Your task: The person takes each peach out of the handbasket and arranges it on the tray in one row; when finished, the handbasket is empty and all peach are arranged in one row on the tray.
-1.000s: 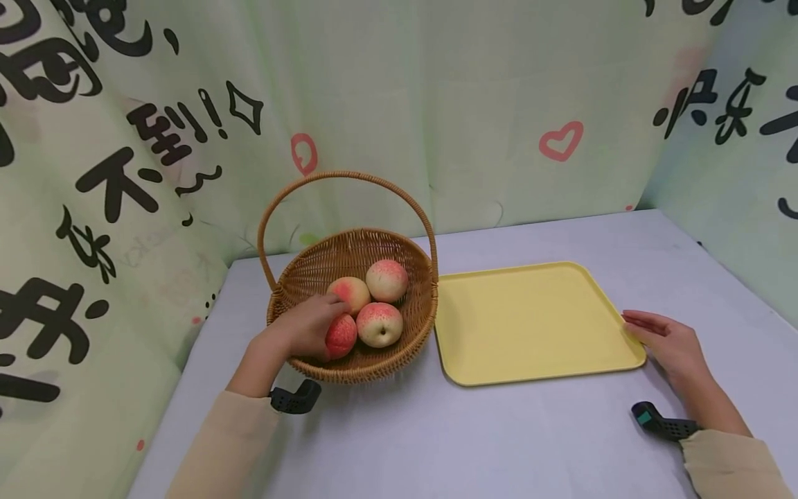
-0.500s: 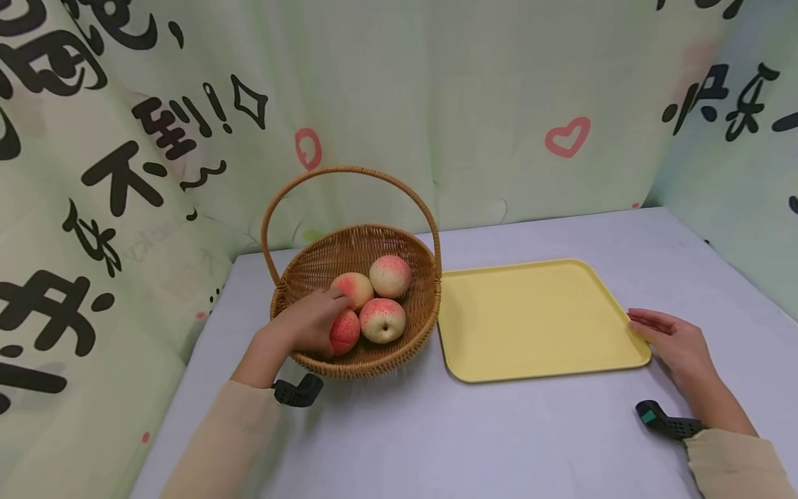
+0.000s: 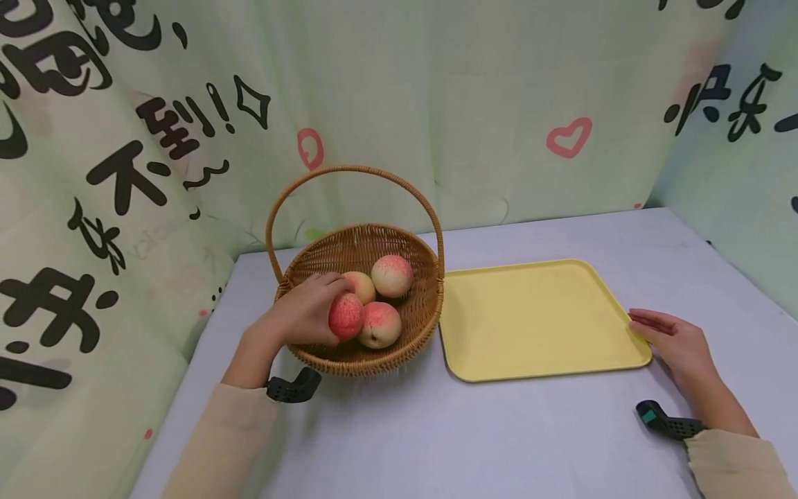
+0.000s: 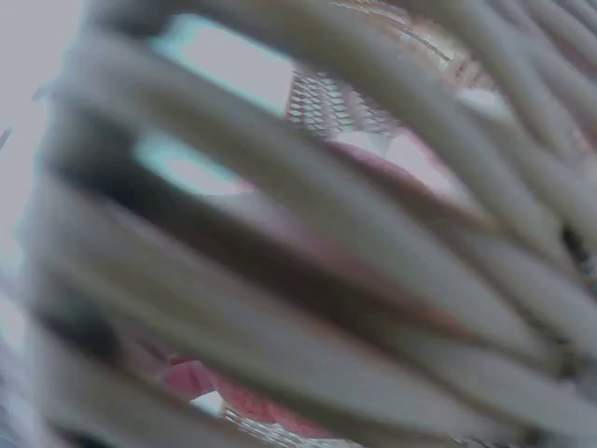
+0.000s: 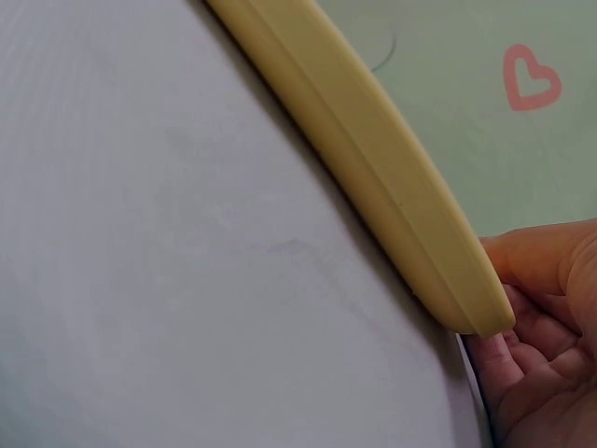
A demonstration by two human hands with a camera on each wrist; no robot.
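A wicker basket [image 3: 324, 253] with a tall arched handle stands left of centre in the head view. Inside it my left hand [image 3: 308, 312] grips a red peach [image 3: 346, 317], raised beside the other fruit; a pale peach [image 3: 391, 276], a pink-and-cream peach [image 3: 379, 326] and a partly covered peach [image 3: 360, 286] lie there too. Blurred basket strands [image 4: 308, 196] cover most of the left wrist view and hide the fingers. At the right end of the yellow tray [image 3: 530, 319], my right hand [image 3: 676, 343] holds the rim, thumb at the top and fingers curled below the corner.
The tray lies flat on a white-covered table [image 3: 486, 443], just right of the basket. A pale green curtain [image 3: 486, 104] with black lettering and pink hearts rises behind the table and at both sides. Each wrist wears a black strap-on device [image 3: 294, 385].
My left hand has lifted the red peach slightly, and it now overlaps the neighbouring peaches more. The head view has shifted a little. My right hand stays at the tray's edge.
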